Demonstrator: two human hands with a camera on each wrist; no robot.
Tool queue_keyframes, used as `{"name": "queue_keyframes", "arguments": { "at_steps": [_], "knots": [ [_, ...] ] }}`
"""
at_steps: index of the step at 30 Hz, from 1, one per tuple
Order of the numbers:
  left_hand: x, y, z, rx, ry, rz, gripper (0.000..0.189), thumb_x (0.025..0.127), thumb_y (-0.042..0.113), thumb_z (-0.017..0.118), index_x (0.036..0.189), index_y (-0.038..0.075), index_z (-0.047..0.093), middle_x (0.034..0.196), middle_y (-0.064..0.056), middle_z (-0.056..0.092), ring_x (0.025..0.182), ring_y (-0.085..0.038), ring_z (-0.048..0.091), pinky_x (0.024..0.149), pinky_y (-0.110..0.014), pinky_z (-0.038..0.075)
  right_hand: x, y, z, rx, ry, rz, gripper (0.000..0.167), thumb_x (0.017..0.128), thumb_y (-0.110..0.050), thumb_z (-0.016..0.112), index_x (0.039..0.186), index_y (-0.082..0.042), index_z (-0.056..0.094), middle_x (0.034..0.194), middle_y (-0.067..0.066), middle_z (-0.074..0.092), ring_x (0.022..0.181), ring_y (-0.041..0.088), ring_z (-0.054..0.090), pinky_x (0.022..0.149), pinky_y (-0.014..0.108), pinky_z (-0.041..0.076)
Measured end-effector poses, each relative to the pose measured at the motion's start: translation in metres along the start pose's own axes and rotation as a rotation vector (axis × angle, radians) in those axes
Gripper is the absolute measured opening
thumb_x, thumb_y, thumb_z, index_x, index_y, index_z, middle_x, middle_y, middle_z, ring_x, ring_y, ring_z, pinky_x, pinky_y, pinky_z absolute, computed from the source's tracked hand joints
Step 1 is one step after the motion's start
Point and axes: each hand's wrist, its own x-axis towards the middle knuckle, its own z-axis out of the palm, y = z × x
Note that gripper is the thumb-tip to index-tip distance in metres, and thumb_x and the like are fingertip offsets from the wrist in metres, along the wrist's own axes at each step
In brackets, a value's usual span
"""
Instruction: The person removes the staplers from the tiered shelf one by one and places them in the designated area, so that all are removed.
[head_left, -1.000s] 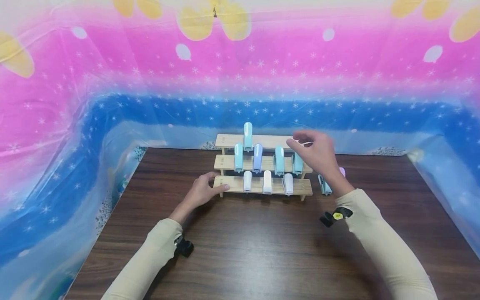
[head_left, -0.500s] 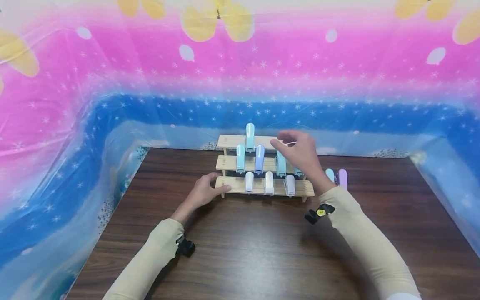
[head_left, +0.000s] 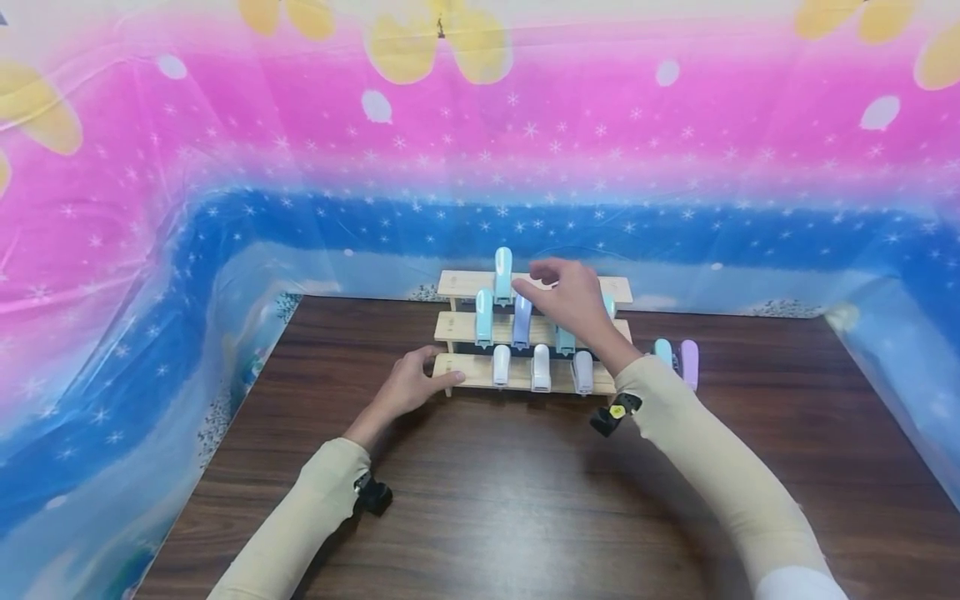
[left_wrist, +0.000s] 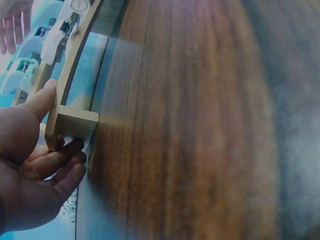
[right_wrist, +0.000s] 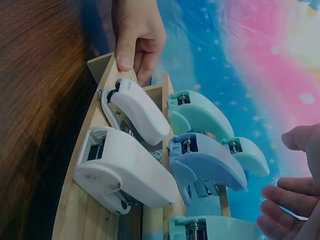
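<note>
A three-tier wooden rack [head_left: 617,288] stands at the back of the table, with staplers on its steps. My left hand [head_left: 408,383] grips the left end of the lowest step, thumb on top and fingers beneath, as the left wrist view shows. My right hand [head_left: 573,304] hovers, fingers loosely bent and holding nothing, beside the mint stapler [head_left: 503,273] on the top step. Below it on the middle step are a mint stapler [head_left: 483,317] and a periwinkle stapler [head_left: 521,323]; my right hand and forearm partly cover others there. White staplers [right_wrist: 127,167] and a pale grey stapler [head_left: 582,372] line the lowest step.
On the table [head_left: 487,500], right of the rack, lie a mint stapler [head_left: 663,350] and a lilac stapler [head_left: 688,363]. A pink and blue printed cloth [head_left: 480,167] hangs behind the table and along its sides.
My right hand has moved left along the rack, from its right end toward the mint stapler on top. The left hand keeps its grip on the lowest step.
</note>
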Motion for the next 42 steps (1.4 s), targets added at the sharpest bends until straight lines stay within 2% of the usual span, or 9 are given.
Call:
{"name": "queue_keyframes", "arguments": {
  "at_steps": [7, 13, 20, 26, 28, 34, 38, 40, 42],
  "knots": [
    [-0.002, -0.001, 0.000, -0.002, -0.001, -0.009, 0.064, 0.092, 0.044, 0.076, 0.137, 0.002, 0.059, 0.133, -0.017, 0.065, 0.121, -0.033, 0.061, 0.100, -0.051, 0.049, 0.007, -0.004, 0.008, -0.005, -0.015, 0.013, 0.056, 0.092, -0.052, 0.071, 0.127, -0.009, 0.070, 0.120, 0.010, 0.073, 0.114, 0.026, 0.068, 0.093, 0.046, 0.054],
    [-0.002, 0.000, 0.001, -0.010, 0.004, -0.008, 0.062, 0.091, 0.045, 0.077, 0.135, 0.004, 0.061, 0.128, -0.014, 0.068, 0.113, -0.029, 0.064, 0.097, -0.048, 0.051, 0.012, -0.003, 0.013, -0.018, -0.024, 0.014, 0.058, 0.092, -0.052, 0.071, 0.126, -0.005, 0.070, 0.118, 0.012, 0.074, 0.110, 0.027, 0.069, 0.090, 0.046, 0.055],
    [0.000, 0.000, 0.001, -0.018, 0.001, 0.014, 0.064, 0.091, 0.045, 0.078, 0.136, 0.003, 0.061, 0.129, -0.015, 0.068, 0.113, -0.028, 0.064, 0.098, -0.048, 0.050, 0.021, 0.001, 0.018, -0.034, -0.031, 0.048, 0.060, 0.092, -0.051, 0.072, 0.127, -0.003, 0.070, 0.116, 0.014, 0.075, 0.105, 0.027, 0.071, 0.088, 0.044, 0.056],
    [0.000, 0.001, 0.000, -0.015, 0.002, 0.007, 0.063, 0.091, 0.045, 0.078, 0.135, 0.004, 0.061, 0.125, -0.013, 0.069, 0.099, -0.023, 0.064, 0.090, -0.044, 0.052, 0.025, -0.003, 0.020, -0.042, -0.054, 0.053, 0.061, 0.092, -0.053, 0.072, 0.128, -0.004, 0.070, 0.115, 0.013, 0.075, 0.102, 0.027, 0.071, 0.085, 0.043, 0.057],
    [0.001, 0.000, 0.000, -0.015, 0.000, 0.005, 0.063, 0.091, 0.045, 0.077, 0.136, 0.004, 0.061, 0.125, -0.013, 0.069, 0.097, -0.023, 0.063, 0.089, -0.043, 0.052, 0.025, -0.004, 0.021, -0.043, -0.055, 0.051, 0.060, 0.092, -0.052, 0.073, 0.127, -0.004, 0.070, 0.114, 0.013, 0.075, 0.101, 0.026, 0.072, 0.084, 0.042, 0.057],
    [0.000, -0.001, -0.001, -0.025, -0.001, -0.003, 0.067, 0.090, 0.045, 0.078, 0.138, 0.002, 0.059, 0.129, -0.015, 0.068, 0.108, -0.026, 0.064, 0.096, -0.047, 0.051, 0.026, -0.005, 0.026, -0.049, -0.052, 0.030, 0.051, 0.092, -0.049, 0.073, 0.117, -0.005, 0.075, 0.108, 0.011, 0.077, 0.097, 0.024, 0.071, 0.082, 0.042, 0.056],
    [0.000, -0.002, 0.000, -0.026, -0.003, 0.000, 0.067, 0.090, 0.045, 0.078, 0.137, 0.002, 0.059, 0.126, -0.014, 0.069, 0.100, -0.023, 0.065, 0.092, -0.044, 0.052, 0.027, -0.005, 0.030, -0.041, -0.046, 0.018, 0.041, 0.093, -0.047, 0.073, 0.105, -0.008, 0.079, 0.098, 0.008, 0.077, 0.089, 0.022, 0.070, 0.078, 0.041, 0.055],
    [-0.001, -0.003, 0.000, -0.027, -0.006, 0.005, 0.066, 0.090, 0.045, 0.077, 0.137, 0.001, 0.059, 0.123, -0.014, 0.070, 0.095, -0.023, 0.064, 0.088, -0.043, 0.052, 0.028, -0.004, 0.031, -0.034, -0.046, 0.023, 0.040, 0.093, -0.046, 0.073, 0.104, -0.008, 0.079, 0.097, 0.007, 0.077, 0.087, 0.021, 0.070, 0.077, 0.040, 0.055],
    [-0.001, -0.004, -0.001, -0.022, -0.005, 0.006, 0.066, 0.091, 0.046, 0.077, 0.137, 0.002, 0.059, 0.123, -0.014, 0.070, 0.096, -0.023, 0.064, 0.088, -0.043, 0.052, 0.029, -0.004, 0.033, -0.027, -0.048, 0.032, 0.042, 0.093, -0.046, 0.074, 0.107, -0.007, 0.078, 0.100, 0.008, 0.077, 0.089, 0.022, 0.071, 0.078, 0.040, 0.056]
  ]
}}
